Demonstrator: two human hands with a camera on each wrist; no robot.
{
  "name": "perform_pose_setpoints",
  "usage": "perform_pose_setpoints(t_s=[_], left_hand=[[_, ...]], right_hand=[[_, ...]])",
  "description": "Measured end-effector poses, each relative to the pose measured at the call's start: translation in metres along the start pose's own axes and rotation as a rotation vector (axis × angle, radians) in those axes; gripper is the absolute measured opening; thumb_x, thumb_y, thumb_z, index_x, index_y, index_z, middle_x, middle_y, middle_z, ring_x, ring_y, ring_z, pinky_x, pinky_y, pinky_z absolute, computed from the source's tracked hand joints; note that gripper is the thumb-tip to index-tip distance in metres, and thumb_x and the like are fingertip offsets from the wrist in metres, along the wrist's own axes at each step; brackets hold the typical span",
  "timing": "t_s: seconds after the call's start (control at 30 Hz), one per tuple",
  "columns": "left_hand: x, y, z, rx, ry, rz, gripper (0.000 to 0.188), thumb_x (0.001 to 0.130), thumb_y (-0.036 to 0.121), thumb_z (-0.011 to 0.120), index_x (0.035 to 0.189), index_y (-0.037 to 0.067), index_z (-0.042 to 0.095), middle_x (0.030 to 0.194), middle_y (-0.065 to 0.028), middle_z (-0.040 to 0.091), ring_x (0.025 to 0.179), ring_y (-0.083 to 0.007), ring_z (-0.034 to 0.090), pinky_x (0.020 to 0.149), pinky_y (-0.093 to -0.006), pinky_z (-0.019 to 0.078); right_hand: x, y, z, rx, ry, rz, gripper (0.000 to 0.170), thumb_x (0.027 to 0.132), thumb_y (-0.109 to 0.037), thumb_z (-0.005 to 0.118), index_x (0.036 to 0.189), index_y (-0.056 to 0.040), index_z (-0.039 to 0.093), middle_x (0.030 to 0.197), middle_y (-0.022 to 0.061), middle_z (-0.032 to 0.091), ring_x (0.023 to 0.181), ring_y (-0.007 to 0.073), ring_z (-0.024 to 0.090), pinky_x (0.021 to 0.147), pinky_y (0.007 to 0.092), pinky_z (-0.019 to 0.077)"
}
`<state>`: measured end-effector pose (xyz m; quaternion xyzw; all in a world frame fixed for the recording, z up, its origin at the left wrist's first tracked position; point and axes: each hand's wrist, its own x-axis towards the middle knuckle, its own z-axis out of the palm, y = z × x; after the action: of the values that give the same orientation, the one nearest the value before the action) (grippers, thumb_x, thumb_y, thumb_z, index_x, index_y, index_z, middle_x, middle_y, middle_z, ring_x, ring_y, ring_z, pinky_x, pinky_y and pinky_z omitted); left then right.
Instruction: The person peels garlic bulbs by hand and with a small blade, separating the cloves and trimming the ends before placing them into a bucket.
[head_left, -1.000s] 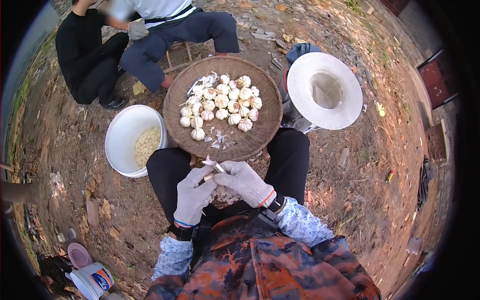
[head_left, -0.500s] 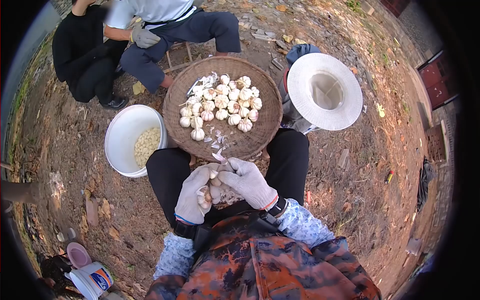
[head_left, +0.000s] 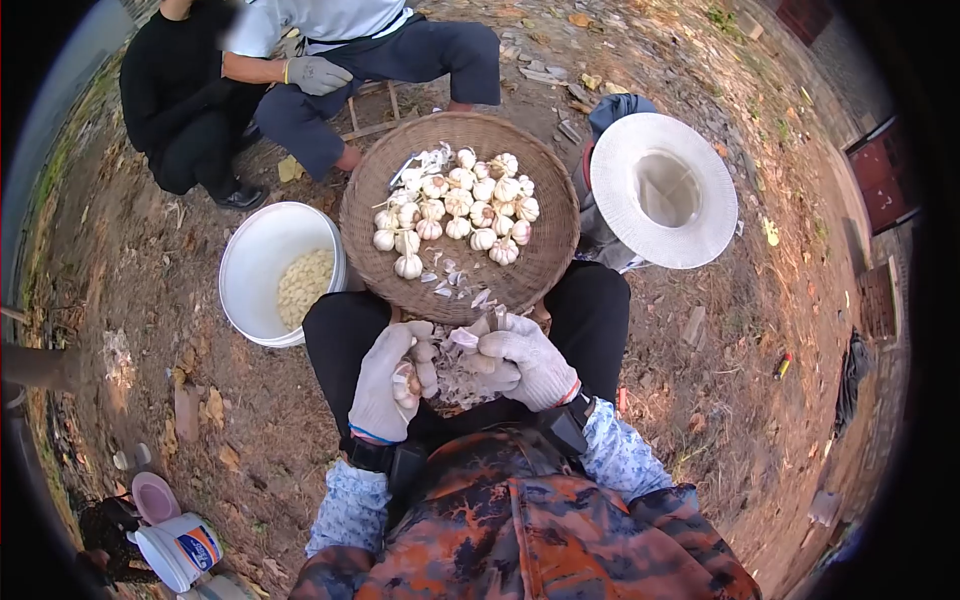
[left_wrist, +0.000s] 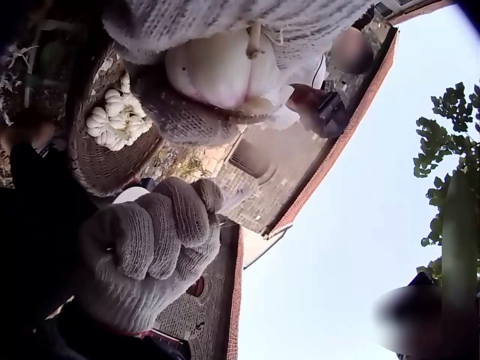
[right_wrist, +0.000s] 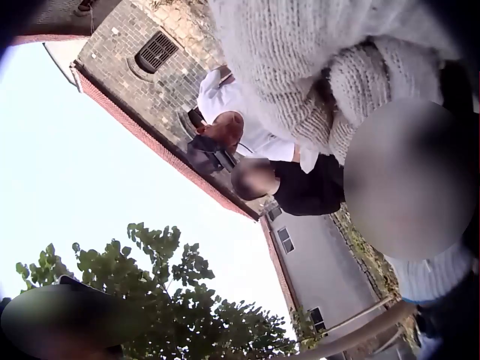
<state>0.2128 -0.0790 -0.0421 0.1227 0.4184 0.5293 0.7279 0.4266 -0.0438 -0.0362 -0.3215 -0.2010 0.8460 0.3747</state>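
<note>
Bare dirt surrounds the woven basket [head_left: 540, 255] of garlic bulbs [head_left: 458, 202] before our knees. We curl our left hand's [head_left: 376, 388] fingers round a partly opened bulb [head_left: 406, 384], near the basket; our right hand's [head_left: 535, 365] fingers pinch a purplish-white piece [head_left: 464, 338].

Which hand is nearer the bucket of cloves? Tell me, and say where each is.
Left. The left hand is to the right of the bucket and closer to the body; the right hand is farther right, beyond the left one.
</note>
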Motion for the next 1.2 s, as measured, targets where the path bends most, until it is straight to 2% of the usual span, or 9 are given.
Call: perform_pose_setpoints(t_s=[0.07, 0.13, 0.17, 0.43, 0.53, 0.97, 1.03, 1.13, 1.2], left_hand=[[0.003, -0.005, -0.004, 0.019, 0.027, 0.021, 0.041, 0.109, 0.040, 0.054, 0.115, 0.002, 0.066, 0.085, -0.0053, 0.065, 0.066, -0.0118, 0.065, 0.055, -0.0287, 0.0532], [0.006, -0.008, -0.004, -0.025, 0.097, 0.003, 0.037, 0.109, 0.039, 0.055, 0.115, 0.004, 0.066, 0.086, -0.0037, 0.063, 0.062, -0.0125, 0.058, 0.056, -0.0306, 0.0490], [0.008, -0.010, -0.007, -0.027, 0.100, 0.014, 0.039, 0.110, 0.041, 0.053, 0.115, 0.003, 0.065, 0.088, -0.0056, 0.065, 0.067, -0.0129, 0.062, 0.057, -0.0306, 0.0513], [0.010, -0.018, 0.008, -0.122, 0.179, 0.017, 0.048, 0.111, 0.046, 0.049, 0.120, 0.000, 0.059, 0.099, -0.0070, 0.060, 0.085, -0.0155, 0.063, 0.075, -0.0316, 0.0558], [0.005, -0.015, 0.011, -0.077, 0.153, 0.045, 0.051, 0.110, 0.049, 0.050, 0.122, 0.000, 0.058, 0.097, -0.0066, 0.059, 0.084, -0.0170, 0.063, 0.075, -0.0320, 0.0557], [0.013, -0.030, 0.002, 0.048, 0.197, 0.065, 0.043, 0.109, 0.044, 0.053, 0.118, 0.003, 0.061, 0.099, -0.0082, 0.063, 0.083, -0.0163, 0.065, 0.070, -0.0291, 0.0565], [0.007, -0.040, 0.003, 0.879, 0.209, 0.667, 0.039, 0.107, 0.042, 0.057, 0.115, 0.003, 0.062, 0.099, -0.0080, 0.063, 0.082, -0.0157, 0.063, 0.070, -0.0288, 0.0567], [0.010, -0.032, 0.003, 0.059, 0.236, 0.208, 0.038, 0.106, 0.040, 0.059, 0.109, 0.002, 0.061, 0.099, -0.0090, 0.063, 0.084, -0.0158, 0.064, 0.070, -0.0286, 0.0560], [0.015, -0.025, -0.005, -0.105, 0.255, 0.060, 0.037, 0.107, 0.038, 0.057, 0.103, 0.002, 0.059, 0.097, -0.0085, 0.064, 0.083, -0.0158, 0.064, 0.068, -0.0293, 0.0555]], right_hand=[[0.005, -0.001, -0.010, -0.159, -0.041, 0.057, 0.027, 0.096, -0.017, 0.070, 0.116, 0.0001, 0.066, 0.079, 0.0042, 0.066, 0.055, 0.0102, 0.054, 0.055, 0.0267, 0.0461], [0.012, 0.012, -0.014, -1.291, 0.101, -0.537, 0.038, 0.097, -0.020, 0.071, 0.128, 0.0009, 0.065, 0.095, 0.0089, 0.075, 0.077, 0.0166, 0.071, 0.072, 0.0298, 0.0561], [0.006, 0.012, -0.005, -1.146, 0.098, -0.324, 0.045, 0.096, -0.024, 0.074, 0.134, -0.0023, 0.065, 0.108, 0.0115, 0.077, 0.100, 0.0184, 0.074, 0.084, 0.0314, 0.0572], [0.012, 0.027, 0.018, -0.928, -0.088, -0.349, 0.033, 0.095, -0.012, 0.074, 0.127, -0.0056, 0.069, 0.094, -0.0002, 0.069, 0.075, 0.0052, 0.060, 0.066, 0.0230, 0.0523], [0.007, 0.023, 0.019, -0.803, -0.046, -0.096, 0.028, 0.097, -0.016, 0.073, 0.122, -0.0035, 0.069, 0.094, 0.0016, 0.069, 0.089, 0.0058, 0.061, 0.080, 0.0263, 0.0524], [0.006, 0.028, 0.020, -0.651, 0.032, -0.078, 0.021, 0.097, -0.010, 0.070, 0.117, -0.0024, 0.068, 0.101, 0.0036, 0.074, 0.091, 0.0069, 0.065, 0.081, 0.0275, 0.0534], [0.005, 0.034, 0.017, -0.900, 0.046, -0.254, 0.026, 0.094, -0.010, 0.071, 0.120, -0.0075, 0.069, 0.100, 0.0083, 0.075, 0.087, 0.0170, 0.072, 0.080, 0.0325, 0.0559], [0.002, 0.034, 0.013, -1.200, -0.067, -0.517, 0.032, 0.091, -0.013, 0.075, 0.123, -0.0125, 0.069, 0.095, 0.0117, 0.074, 0.084, 0.0293, 0.073, 0.079, 0.0359, 0.0575], [-0.002, 0.023, 0.024, -1.212, -0.088, -0.551, 0.038, 0.087, -0.004, 0.078, 0.123, -0.0075, 0.068, 0.105, 0.0106, 0.072, 0.084, 0.0226, 0.072, 0.076, 0.0318, 0.0575]])
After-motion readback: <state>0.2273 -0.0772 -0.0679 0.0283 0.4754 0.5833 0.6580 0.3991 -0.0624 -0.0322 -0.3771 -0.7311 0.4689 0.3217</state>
